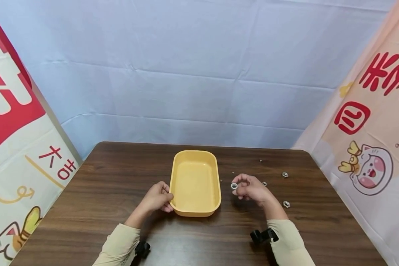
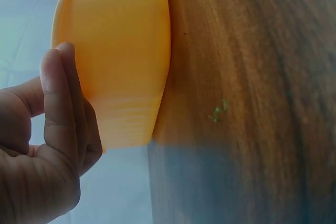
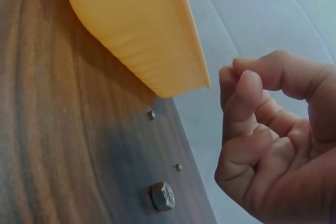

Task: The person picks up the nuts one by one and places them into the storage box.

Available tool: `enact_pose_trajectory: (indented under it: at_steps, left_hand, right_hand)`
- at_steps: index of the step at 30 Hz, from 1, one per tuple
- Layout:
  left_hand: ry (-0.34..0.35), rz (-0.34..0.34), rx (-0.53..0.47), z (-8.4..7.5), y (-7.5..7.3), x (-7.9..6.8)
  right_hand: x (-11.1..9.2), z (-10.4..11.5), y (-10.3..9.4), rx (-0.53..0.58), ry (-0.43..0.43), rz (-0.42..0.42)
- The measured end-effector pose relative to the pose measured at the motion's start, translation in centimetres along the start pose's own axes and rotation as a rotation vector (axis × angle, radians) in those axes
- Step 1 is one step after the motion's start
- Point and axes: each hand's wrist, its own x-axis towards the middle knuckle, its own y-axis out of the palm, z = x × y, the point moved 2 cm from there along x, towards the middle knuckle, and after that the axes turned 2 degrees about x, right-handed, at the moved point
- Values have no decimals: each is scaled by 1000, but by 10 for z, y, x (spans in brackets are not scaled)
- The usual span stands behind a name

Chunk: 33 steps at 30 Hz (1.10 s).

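Note:
A yellow rectangular tray [image 1: 195,213] sits on the dark wooden table. My left hand [image 1: 159,197] holds its left rim near the front corner, thumb over the edge; in the left wrist view the fingers [image 2: 60,98] lie along the tray's outer wall. Right of the tray, my right hand [image 1: 252,190] pinches a metal nut [image 1: 234,186] between thumb and fingers, raised over the table. That nut is hidden behind the fingertips in the right wrist view, where the hand [image 3: 273,135] appears beside the tray's end wall [image 3: 157,51].
Larger metal nuts lie on the table to the right, one nut [image 1: 285,174] farther back and another nut [image 1: 286,204] by the right forearm. A smaller nut [image 1: 264,183] shows behind the right hand. Tiny nuts [image 1: 233,172] lie between tray and hand, and one [image 1: 261,160] farther back.

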Motion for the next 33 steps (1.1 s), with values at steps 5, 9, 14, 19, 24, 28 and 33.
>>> enact_pose_trajectory:
  at_steps: [5,9,14,19,24,28,33]
  left_hand:
    - [-8,12,-11,1,-1,-1]
    - [-11,30,-21,1,-1,-1]
    - [-16,45,-21,1,-2,0]
    - [-17,44,-12,-2,-3,0]
    - [-29,29,11,-3,-2,0]
    - [-39,17,14,-1,-3,1]
    - [-32,3,34,-1,-2,0]
  right_hand:
    - [5,1,1,-12,8,-1]
    - [8,3,1,-11,9,22]
    - [13,10,0,-6,1,54]
    - [18,18,1,-21,1,61]
    - [22,21,4,-16,1,65]
    - [26,23,7,-16,-7,76]
    - [31,25,10,-11,-4,74]
